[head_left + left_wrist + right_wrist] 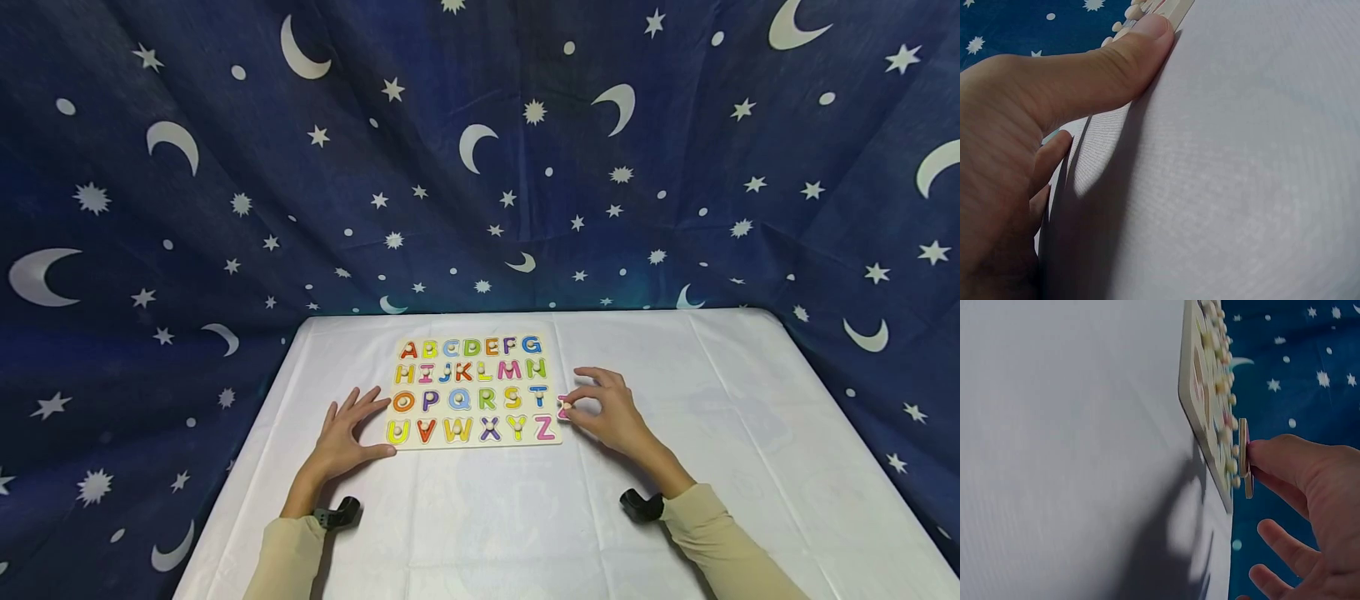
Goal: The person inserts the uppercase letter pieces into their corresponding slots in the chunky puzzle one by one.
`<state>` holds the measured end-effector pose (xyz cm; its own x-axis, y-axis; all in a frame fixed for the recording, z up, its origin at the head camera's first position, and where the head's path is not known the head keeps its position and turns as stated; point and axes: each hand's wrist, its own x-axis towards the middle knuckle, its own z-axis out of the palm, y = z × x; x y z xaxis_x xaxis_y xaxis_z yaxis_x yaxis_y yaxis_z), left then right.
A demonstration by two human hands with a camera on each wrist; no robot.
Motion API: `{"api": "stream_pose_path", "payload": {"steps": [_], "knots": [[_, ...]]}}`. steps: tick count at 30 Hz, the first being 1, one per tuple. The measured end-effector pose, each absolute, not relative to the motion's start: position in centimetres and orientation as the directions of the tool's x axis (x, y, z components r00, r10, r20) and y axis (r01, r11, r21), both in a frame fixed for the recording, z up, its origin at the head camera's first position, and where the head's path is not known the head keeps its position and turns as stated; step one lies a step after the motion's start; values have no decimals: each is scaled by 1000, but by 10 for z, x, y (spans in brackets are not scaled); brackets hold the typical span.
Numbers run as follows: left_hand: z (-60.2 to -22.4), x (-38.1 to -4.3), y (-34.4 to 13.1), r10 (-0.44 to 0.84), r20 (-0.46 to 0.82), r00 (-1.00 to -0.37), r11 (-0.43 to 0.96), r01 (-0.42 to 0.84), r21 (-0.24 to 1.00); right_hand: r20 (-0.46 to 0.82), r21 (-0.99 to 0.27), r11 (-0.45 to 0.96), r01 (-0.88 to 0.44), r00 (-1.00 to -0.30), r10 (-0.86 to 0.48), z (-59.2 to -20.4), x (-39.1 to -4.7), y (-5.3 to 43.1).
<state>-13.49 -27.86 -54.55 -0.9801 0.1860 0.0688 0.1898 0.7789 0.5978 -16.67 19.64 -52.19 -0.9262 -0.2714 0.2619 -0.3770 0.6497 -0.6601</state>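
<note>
A wooden alphabet puzzle board point(474, 445) lies flat, with rows of coloured letter pieces that carry small round knobs. At its left edge is my left hand point(339, 442), fingers spread; the thumb point(1141, 44) touches the near left corner and a fingertip meets the side. My right hand point(617, 419) pinches a pink letter piece point(1244, 447) by its knob between thumb and forefinger, other fingers extended. This piece is held just off the board's right edge, raised above the table. The pink Z space point(545, 427) at the near right corner shows no knob.
A white cloth point(480, 517) covers the table. Behind it and along the sides hangs a dark blue curtain point(420, 150) with moons and stars. Each wrist wears a black camera mount, one on the left point(341, 512) and one on the right point(641, 505).
</note>
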Motion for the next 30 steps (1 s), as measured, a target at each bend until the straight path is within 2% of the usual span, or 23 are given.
{"api": "stream_pose_path", "payload": {"steps": [6,17,30], "knots": [[-546,-134,-279,194,105,-975,775,218,594,263,-651,642,-404,-914,-308,-525,-160,179],[-546,-135,-279,186,70,-980,773,190,606,277,-598,665,-447,-894,-352,-533,-152,159],[-545,-134,-278,184,63,-981,773,184,607,236,-538,736,-411,-911,-337,-530,-150,157]]}}
